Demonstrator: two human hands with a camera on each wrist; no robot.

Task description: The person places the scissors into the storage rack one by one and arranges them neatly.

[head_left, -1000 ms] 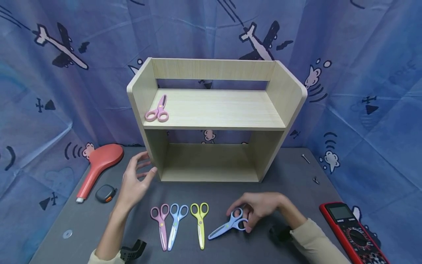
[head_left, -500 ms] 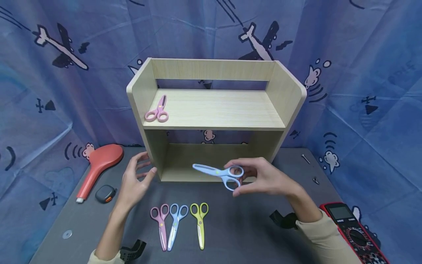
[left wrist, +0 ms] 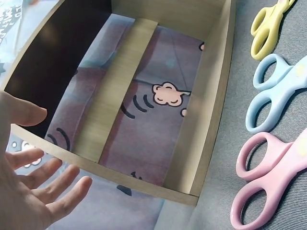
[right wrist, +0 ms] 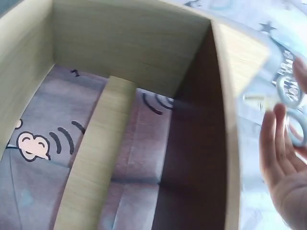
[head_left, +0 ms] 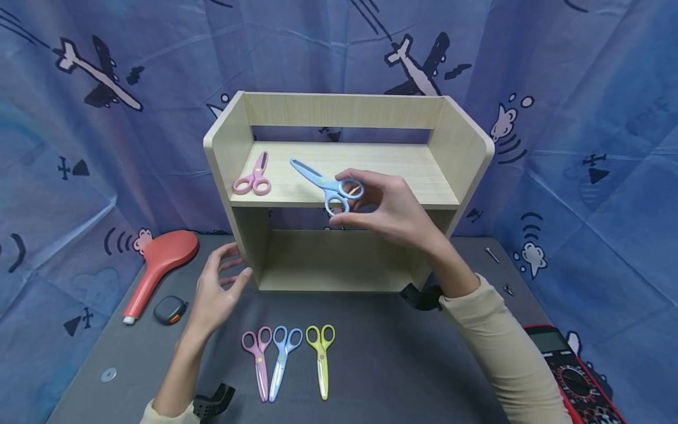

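Note:
Blue scissors [head_left: 327,187] are pinched by their handle loops in my right hand [head_left: 389,206], blades pointing up and left, in front of the upper shelf [head_left: 386,171] of a pale wooden two-tier shelf unit. In the right wrist view, the loops show between the fingers at the right edge. Pink scissors [head_left: 256,176] lie at the left end of that upper shelf. My left hand [head_left: 219,291], fingers relaxed and spread, is beside the unit's lower left side panel. On the table in front lie pink scissors [head_left: 259,362], blue scissors [head_left: 283,360] and yellow scissors [head_left: 322,359].
A salmon-coloured paddle-shaped object [head_left: 161,268] and a small black tape measure [head_left: 169,310] lie left. A metal washer [head_left: 108,374] is near the left edge. A red multimeter [head_left: 569,371] lies right, partly behind the sleeve; small metal pieces [head_left: 491,254] lie farther back.
My right hand has picked the blue scissors off the table and carried them up and left to the upper shelf's level. The left hand stays where it was.

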